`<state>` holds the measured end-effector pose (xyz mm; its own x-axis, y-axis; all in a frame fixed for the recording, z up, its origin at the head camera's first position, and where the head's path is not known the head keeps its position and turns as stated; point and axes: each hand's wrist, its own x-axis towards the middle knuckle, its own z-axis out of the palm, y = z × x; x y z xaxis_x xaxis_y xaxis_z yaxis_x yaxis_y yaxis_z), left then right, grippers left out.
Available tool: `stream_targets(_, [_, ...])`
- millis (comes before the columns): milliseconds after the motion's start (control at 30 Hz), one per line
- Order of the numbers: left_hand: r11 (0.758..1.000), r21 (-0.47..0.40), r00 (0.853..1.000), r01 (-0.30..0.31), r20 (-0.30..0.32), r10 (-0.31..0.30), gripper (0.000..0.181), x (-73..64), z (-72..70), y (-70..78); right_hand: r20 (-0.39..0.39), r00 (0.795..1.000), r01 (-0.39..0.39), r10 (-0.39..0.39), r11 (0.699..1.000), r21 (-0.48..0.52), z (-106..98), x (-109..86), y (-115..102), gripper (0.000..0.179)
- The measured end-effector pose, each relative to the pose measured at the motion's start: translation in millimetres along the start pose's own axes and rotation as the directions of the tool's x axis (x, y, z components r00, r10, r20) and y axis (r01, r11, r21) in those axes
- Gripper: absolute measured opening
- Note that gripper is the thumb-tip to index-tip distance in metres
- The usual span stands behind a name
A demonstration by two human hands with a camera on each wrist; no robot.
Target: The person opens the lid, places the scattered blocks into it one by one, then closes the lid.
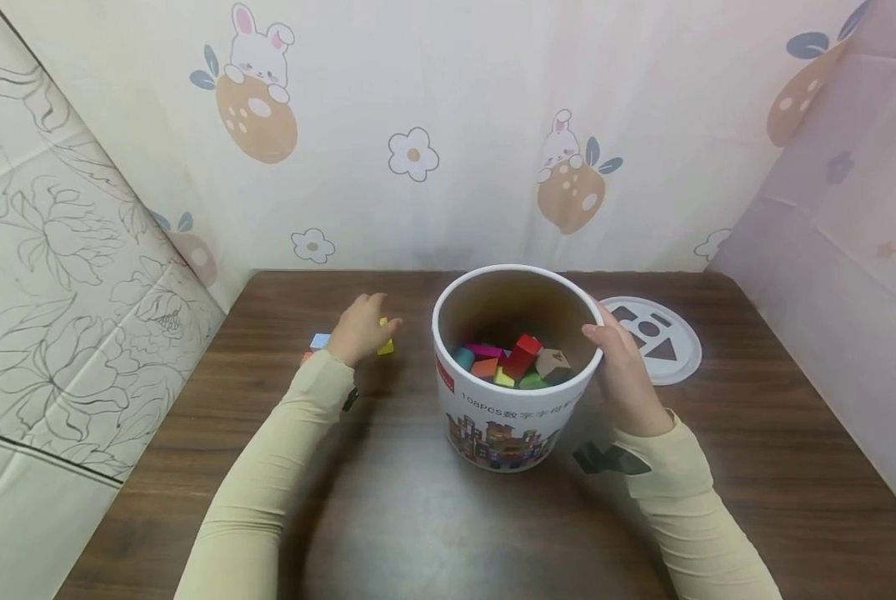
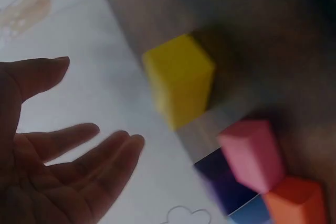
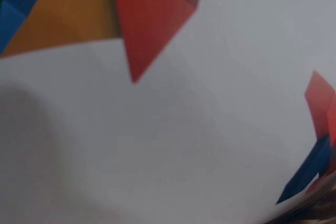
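Note:
A white bucket with printed toy-block pictures stands on the table, colourful blocks lying inside. My right hand grips its rim on the right side, thumb over the edge. To the left, my left hand is above the table with fingers apart, holding nothing. A yellow block stands just beyond its fingertips. Close by are a pink block, a dark purple block, a blue block and an orange block. The right wrist view shows only the bucket's printed wall.
A light grey lid with shaped holes lies behind and right of the bucket. The brown wooden table reaches back to a patterned curtain. Floral panels border it on the left.

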<state>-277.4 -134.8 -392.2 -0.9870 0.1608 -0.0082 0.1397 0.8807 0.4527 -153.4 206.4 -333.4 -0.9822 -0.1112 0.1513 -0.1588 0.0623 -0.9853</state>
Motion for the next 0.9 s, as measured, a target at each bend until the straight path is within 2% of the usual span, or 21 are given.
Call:
stream_targets(133, [0.997, 0.048, 0.998, 0.056, -0.013, -0.056, 0.062, 1.6, 13.1, -1.2, -0.002, 1.0, 0.006, -0.006, 1.0, 0.008, 1, 0.4, 0, 0.05])
stream_targets(333, [0.988, 0.132, 0.996, 0.078, -0.06, -0.07, 0.053, 4.4, 26.8, -1.8, -0.004, 1.0, 0.023, -0.023, 0.999, 0.034, 3, 1.2, 0, 0.049])
stream_targets(500, [0.987, 0.125, 0.992, 0.105, -0.084, -0.095, 0.049, 5.8, 32.9, -2.9, -0.008, 1.0, 0.019, -0.018, 1.0, 0.019, 4, 1.5, 0, 0.049])
stream_targets(733, [0.984, 0.094, 0.988, 0.152, -0.043, -0.149, 0.045, 6.3, 36.1, -5.6, -0.007, 1.0, 0.016, -0.016, 1.0, 0.019, 3, 2.6, 1, 0.05])
stream_targets(900, [0.986, 0.097, 0.991, 0.136, -0.028, -0.134, 0.044, 7.2, 35.4, -4.7, -0.005, 1.0, 0.015, -0.014, 1.0, 0.022, 3, 3.2, 1, 0.049])
